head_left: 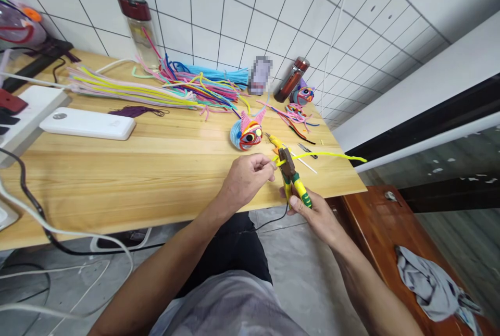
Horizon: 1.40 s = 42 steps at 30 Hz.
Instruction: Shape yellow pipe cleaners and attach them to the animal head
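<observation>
My left hand is closed in a pinch on one end of a bright yellow pipe cleaner, near the table's front edge. Wrapped around the yellow-and-green handles of a pair of pliers, my right hand keeps their dark jaws up at the pipe cleaner, whose long free end stretches out to the right. Just beyond my left hand sits a round cat-like figure of coiled pipe cleaners with pink ears. A yellow glue gun, a thin white stick and a small dark cutting tool lie beside the pliers.
Pipe cleaner bundles lie along the wall with a glass bottle, a blurred phone-like object, a red thermos and another figure. A white power bank, power strip and cables occupy the left.
</observation>
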Tool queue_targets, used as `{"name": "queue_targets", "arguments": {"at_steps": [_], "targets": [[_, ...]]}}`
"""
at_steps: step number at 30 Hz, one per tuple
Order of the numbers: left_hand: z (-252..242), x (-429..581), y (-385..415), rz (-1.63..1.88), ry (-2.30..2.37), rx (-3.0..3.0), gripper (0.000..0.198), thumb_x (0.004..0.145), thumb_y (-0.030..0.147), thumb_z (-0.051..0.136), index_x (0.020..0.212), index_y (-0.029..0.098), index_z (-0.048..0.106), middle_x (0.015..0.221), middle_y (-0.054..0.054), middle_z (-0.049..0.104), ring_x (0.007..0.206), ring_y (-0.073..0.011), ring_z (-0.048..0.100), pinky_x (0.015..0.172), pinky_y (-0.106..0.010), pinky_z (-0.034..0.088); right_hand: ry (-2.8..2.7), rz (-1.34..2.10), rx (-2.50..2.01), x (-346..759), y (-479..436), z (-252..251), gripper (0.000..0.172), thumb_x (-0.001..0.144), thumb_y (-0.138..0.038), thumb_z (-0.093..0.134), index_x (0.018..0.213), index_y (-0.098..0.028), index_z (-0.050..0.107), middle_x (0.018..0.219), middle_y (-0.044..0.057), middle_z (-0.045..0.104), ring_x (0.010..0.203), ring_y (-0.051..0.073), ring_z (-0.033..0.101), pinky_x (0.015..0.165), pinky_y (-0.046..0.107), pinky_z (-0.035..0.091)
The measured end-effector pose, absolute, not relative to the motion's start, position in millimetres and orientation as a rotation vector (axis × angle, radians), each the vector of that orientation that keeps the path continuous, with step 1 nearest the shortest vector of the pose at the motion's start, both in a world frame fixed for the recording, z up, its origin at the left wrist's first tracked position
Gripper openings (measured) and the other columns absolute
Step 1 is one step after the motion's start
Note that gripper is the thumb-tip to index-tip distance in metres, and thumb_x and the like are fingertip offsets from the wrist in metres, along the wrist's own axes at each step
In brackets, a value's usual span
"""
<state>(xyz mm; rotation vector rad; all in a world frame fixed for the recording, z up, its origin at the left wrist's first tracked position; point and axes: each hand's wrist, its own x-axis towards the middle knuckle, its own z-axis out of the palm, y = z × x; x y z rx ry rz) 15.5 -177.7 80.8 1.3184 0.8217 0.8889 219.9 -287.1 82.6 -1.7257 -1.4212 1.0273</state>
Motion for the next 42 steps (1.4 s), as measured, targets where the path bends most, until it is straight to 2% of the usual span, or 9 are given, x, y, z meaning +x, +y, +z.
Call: {"name": "queue_targets", "arguments": {"at_steps": [6, 10, 14, 17, 21, 25, 29, 33, 42], "targets": [[78, 16, -179, 0.89, 0.784, 1.336, 0.022, 0.086, 0.033, 0.064, 0.069, 0.02, 0.067, 0.067, 0.001, 0.071, 0.062, -0.013, 0.059, 0.066, -0.027, 0.045, -1.446, 1.014, -1.759, 220, -284, 79, 0.069, 0.087, -0.084, 0.072, 0.105, -0.018, 0.077, 0.095, 0.009, 0.074, 0.074, 0.023, 0.069, 0.065, 0.036, 0.064], [76, 16, -179, 0.886, 0.79, 1.352, 0.025, 0.088, 0.035, 0.063, 0.069, 0.019, 0.067, 0.069, 0.0, 0.072, 0.064, -0.0134, 0.059, 0.066, -0.027, 0.044, -1.499, 0.963, -1.828, 222, -284, 77, 0.066, 0.09, -0.083, 0.067, 0.101, -0.018, 0.076, 0.081, 0.005, 0.069, 0.061, 0.019, 0.059, 0.057, 0.033, 0.054], [73, 17, -178, 0.873, 0.795, 1.366, 0.025, 0.088, 0.036, 0.063, 0.07, 0.019, 0.067, 0.07, 0.0, 0.072, 0.065, -0.0137, 0.059, 0.066, -0.028, 0.042, -1.586, 0.833, -1.851, 223, -284, 78, 0.056, 0.094, -0.074, 0.066, 0.094, -0.019, 0.074, 0.079, 0.004, 0.069, 0.07, 0.021, 0.061, 0.07, 0.036, 0.054], [71, 17, -177, 0.868, 0.802, 1.391, 0.026, 0.088, 0.038, 0.063, 0.07, 0.019, 0.066, 0.07, 0.0, 0.07, 0.066, -0.0141, 0.057, 0.066, -0.028, 0.041, -1.588, 0.818, -1.84, 224, -284, 76, 0.054, 0.094, -0.07, 0.066, 0.107, -0.019, 0.078, 0.089, 0.006, 0.075, 0.083, 0.025, 0.067, 0.082, 0.039, 0.056], [69, 17, -177, 0.847, 0.791, 1.418, 0.03, 0.092, 0.043, 0.061, 0.076, 0.019, 0.067, 0.073, 0.001, 0.068, 0.063, -0.0124, 0.05, 0.063, -0.028, 0.036, -1.582, 0.809, -1.849, 225, -285, 72, 0.056, 0.096, -0.069, 0.064, 0.114, -0.019, 0.079, 0.096, 0.008, 0.078, 0.086, 0.027, 0.07, 0.083, 0.04, 0.055], [69, 20, -175, 0.795, 0.774, 1.457, 0.034, 0.095, 0.045, 0.059, 0.075, 0.019, 0.067, 0.067, 0.003, 0.06, 0.059, -0.0117, 0.043, 0.059, -0.029, 0.032, -1.609, 0.774, -1.854, 225, -285, 73, 0.052, 0.098, -0.064, 0.062, 0.117, -0.019, 0.078, 0.094, 0.007, 0.078, 0.084, 0.026, 0.07, 0.084, 0.04, 0.055], [69, 23, -173, 0.765, 0.734, 1.464, 0.035, 0.095, 0.046, 0.06, 0.075, 0.019, 0.07, 0.066, 0.002, 0.062, 0.057, -0.0117, 0.041, 0.058, -0.029, 0.03, -1.627, 0.797, -1.846, 226, -287, 75, 0.048, 0.099, -0.063, 0.062, 0.114, -0.02, 0.075, 0.087, 0.005, 0.076, 0.079, 0.024, 0.068, 0.079, 0.038, 0.055], [73, 23, -173, 0.766, 0.686, 1.452, 0.033, 0.094, 0.044, 0.06, 0.075, 0.018, 0.071, 0.071, 0.0, 0.068, 0.058, -0.0115, 0.044, 0.06, -0.028, 0.033, -1.619, 0.859, -1.816, 229, -288, 69, 0.047, 0.101, -0.065, 0.062, 0.115, -0.021, 0.07, 0.074, -0.001, 0.066, 0.063, 0.019, 0.06, 0.065, 0.033, 0.051], [75, 37, -167, 0.797, 0.656, 1.473, 0.032, 0.094, 0.04, 0.06, 0.072, 0.018, 0.069, 0.071, 0.001, 0.067, 0.06, -0.0114, 0.045, 0.062, -0.028, 0.034, -1.66, 0.775, -1.786, 246, -273, 67, 0.047, 0.101, -0.066, 0.063, 0.109, -0.021, 0.069, 0.08, 0.002, 0.066, 0.069, 0.02, 0.062, 0.063, 0.031, 0.053]]}}
